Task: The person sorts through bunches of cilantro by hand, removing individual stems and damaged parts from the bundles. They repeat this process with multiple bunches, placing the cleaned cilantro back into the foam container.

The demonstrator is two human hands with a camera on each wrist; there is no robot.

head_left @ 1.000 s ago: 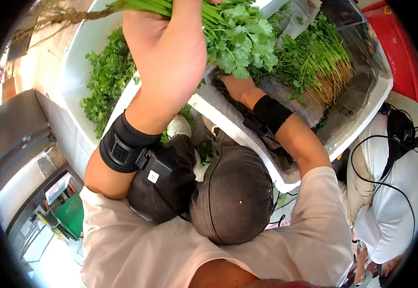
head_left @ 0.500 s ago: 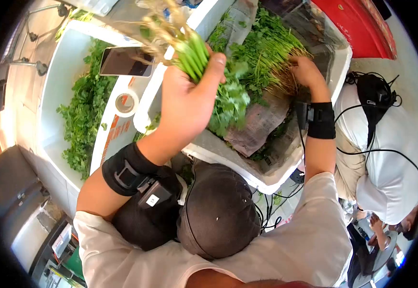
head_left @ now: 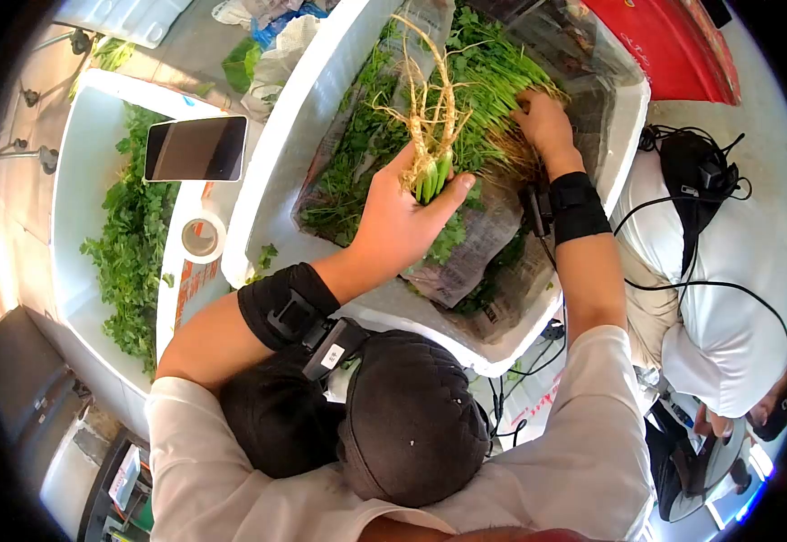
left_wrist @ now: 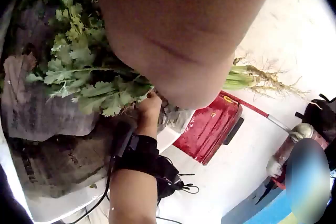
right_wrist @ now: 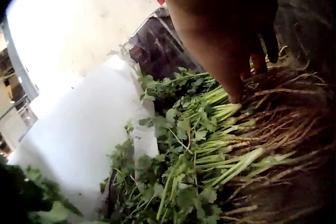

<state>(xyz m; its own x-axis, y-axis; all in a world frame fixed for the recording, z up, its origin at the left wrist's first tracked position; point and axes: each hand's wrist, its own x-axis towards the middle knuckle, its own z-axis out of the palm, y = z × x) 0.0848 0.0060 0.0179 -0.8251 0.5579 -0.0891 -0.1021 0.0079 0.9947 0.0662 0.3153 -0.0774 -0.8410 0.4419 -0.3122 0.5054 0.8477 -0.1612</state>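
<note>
My left hand [head_left: 398,221] grips a bunch of coriander [head_left: 432,179] by its green stems, pale roots upward and leaves hanging below. In the left wrist view the leaves [left_wrist: 105,85] spread to one side of the hand and the roots [left_wrist: 270,78] stick out at the other. Inside a white foam box [head_left: 271,154] lies a pile of thinner coriander [head_left: 497,77], stems aligned and roots to the right. My right hand [head_left: 547,131] is at the root end of that pile. Its fingertips pinch stems just above the roots in the right wrist view, partly hidden by the hand.
Newspaper [head_left: 479,244] lines the box. To the left, a second foam box [head_left: 68,226] holds more coriander. A phone [head_left: 196,149] and a tape roll [head_left: 202,237] lie between the boxes. A red object [head_left: 674,50] stands behind; a seated person [head_left: 714,298] and cables are at right.
My left hand has lowered over the box, turning the bunch from lying sideways to roots up. My right hand has moved from the box's near left to the pile's root end.
</note>
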